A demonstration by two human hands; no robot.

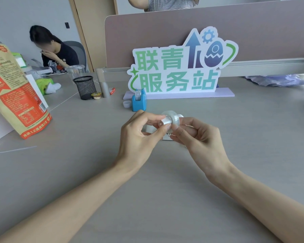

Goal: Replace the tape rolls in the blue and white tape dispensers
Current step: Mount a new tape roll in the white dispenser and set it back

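Note:
The blue tape dispenser (139, 101) stands upright on the desk in front of the sign, with a roll of tape in it. A small clear empty ring (127, 104) lies just left of it. Nearer to me, my left hand (140, 135) pinches a white spindle (164, 122) that passes through a clear tape roll (174, 119). My right hand (198, 137) grips that roll from the right side. Both hands hover a little above the desk. The white tape dispenser (148, 129) lies behind and under my hands, mostly hidden.
A large printed snack bag (14, 95) stands at the left. A black mesh pen cup (85, 87), a small round cup and a red box sit at the back left. A foam sign (181, 67) stands before the divider. A person sits far left.

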